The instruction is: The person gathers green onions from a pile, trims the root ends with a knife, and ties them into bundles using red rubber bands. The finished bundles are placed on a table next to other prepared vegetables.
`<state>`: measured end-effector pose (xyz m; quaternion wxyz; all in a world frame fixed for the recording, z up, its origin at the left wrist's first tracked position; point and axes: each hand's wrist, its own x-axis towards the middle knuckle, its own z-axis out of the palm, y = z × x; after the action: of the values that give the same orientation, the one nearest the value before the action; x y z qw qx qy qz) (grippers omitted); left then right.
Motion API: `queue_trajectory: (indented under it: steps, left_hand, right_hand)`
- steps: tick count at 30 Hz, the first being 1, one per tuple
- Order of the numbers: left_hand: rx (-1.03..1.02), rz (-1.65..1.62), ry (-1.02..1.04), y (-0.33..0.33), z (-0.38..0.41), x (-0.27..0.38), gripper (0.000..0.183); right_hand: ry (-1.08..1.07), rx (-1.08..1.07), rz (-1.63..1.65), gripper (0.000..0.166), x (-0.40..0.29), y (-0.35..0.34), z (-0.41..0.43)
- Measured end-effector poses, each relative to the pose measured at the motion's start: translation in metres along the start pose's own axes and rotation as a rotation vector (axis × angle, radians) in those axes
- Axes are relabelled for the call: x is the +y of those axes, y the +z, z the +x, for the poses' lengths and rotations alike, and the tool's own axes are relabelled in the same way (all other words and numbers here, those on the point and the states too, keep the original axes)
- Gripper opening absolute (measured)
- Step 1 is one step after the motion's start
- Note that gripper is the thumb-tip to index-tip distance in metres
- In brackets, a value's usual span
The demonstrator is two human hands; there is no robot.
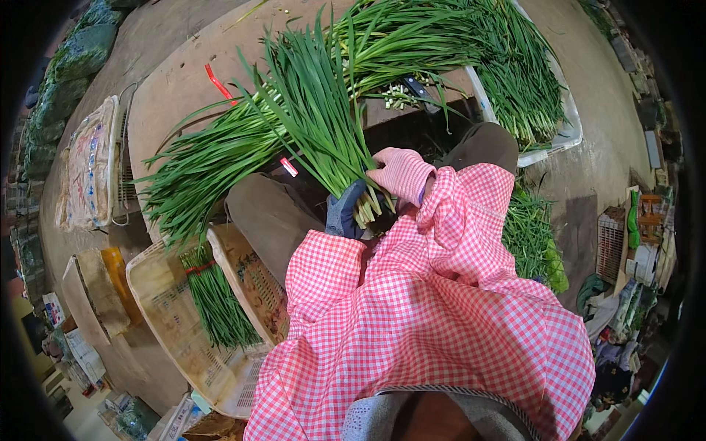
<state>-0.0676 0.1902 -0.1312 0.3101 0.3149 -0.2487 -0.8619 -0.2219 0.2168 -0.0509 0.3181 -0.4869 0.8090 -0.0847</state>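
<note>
A thick bunch of garlic chives (pixel 325 110) stands out from my lap, pale cut stem ends towards me and green leaves fanned away. My left hand (pixel 346 209), in a dark blue and grey glove, grips it around the lower stems. My right hand (pixel 402 173), in a pink striped glove, has its fingers against the right side of the same stems; the fingertips are partly hidden. Behind the bunch, loose garlic chives (pixel 220 160) lie across the board (pixel 165 99). A black-handled knife (pixel 416 87) rests beside cut stem pieces (pixel 398 98), its blade partly covered.
A white crate (pixel 573 135) full of chives stands at the far right. Beside my left leg, a plastic basket (pixel 160 308) holds a chive bundle (pixel 220 303) tied in red. Red strips (pixel 219 82) lie on the board. Leafy trimmings (pixel 527 237) are piled at my right.
</note>
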Motion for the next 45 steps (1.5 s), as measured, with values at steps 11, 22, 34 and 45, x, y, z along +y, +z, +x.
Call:
queue_trajectory:
  steps: [11, 22, 34, 45]
  left_hand:
    - [-0.050, 0.297, 0.082, 0.003, -0.001, -0.003, 0.025]
    - [-0.016, 1.249, 0.464, 0.038, -0.021, -0.002, 0.091]
    - [-0.124, 0.548, 0.076, 0.021, -0.019, -0.003, 0.048]
    - [-0.082, 0.306, 0.023, 0.011, 0.005, 0.002, 0.021]
  right_hand:
    - [-0.537, 0.186, -0.201, 0.026, 0.022, 0.008, 0.004]
    - [-0.315, 0.118, 0.370, 0.031, -0.004, 0.009, 0.000]
    - [-0.087, 0.003, 1.161, 0.026, 0.004, 0.001, -0.024]
    - [-0.051, 0.122, 0.278, 0.042, 0.000, -0.010, -0.001]
